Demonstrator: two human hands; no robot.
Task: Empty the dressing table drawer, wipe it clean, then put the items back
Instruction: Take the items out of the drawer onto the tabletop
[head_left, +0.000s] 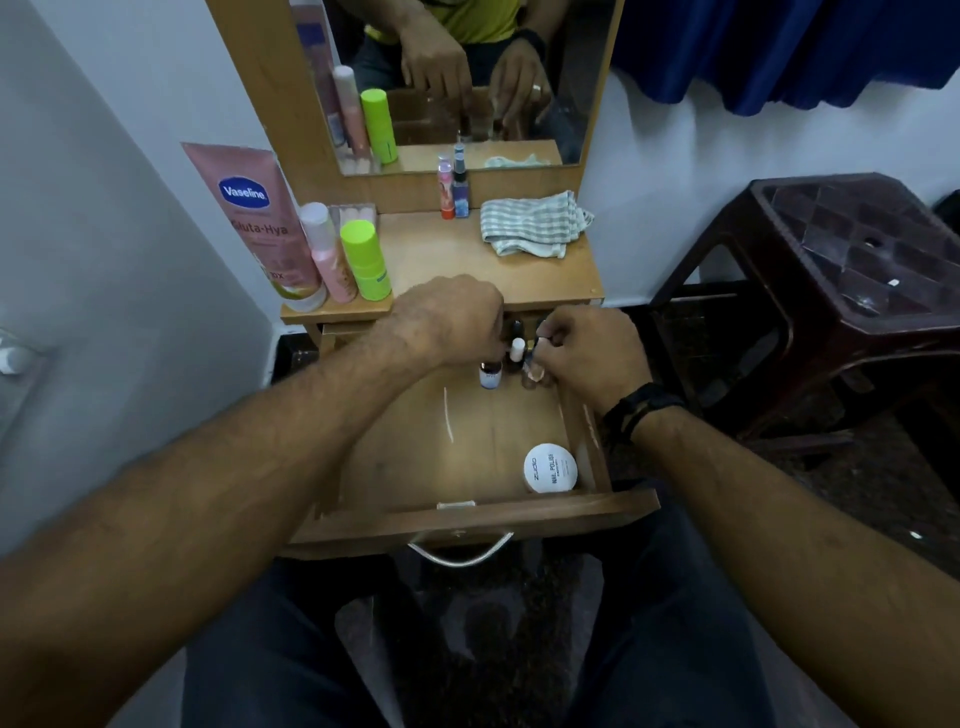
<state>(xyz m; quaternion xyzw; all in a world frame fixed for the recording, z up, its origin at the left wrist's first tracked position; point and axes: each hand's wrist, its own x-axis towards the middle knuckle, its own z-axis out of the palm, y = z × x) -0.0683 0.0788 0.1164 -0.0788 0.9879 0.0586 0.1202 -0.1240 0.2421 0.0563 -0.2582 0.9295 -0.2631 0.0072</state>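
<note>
Home interior, likely bedroom/dressing corner. Evidence: small wooden dressing table (467, 260) w/ mirror (457, 78) against pale painted wall; toiletries on top, i.e. pink Vaseline lotion tube (254, 218), pink bottle (327, 252), green-capped bottle (366, 260), two small spray bottles (453, 187); striped cloth (532, 223). Open drawer (457, 514) w/ nail polish remover tub (550, 467). Dark plastic stool (831, 280) beside; blue curtain (779, 52) behind.

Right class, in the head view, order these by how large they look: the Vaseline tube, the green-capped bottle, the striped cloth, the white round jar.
1. Vaseline tube
2. striped cloth
3. green-capped bottle
4. white round jar, though it sits nearer the camera
</note>
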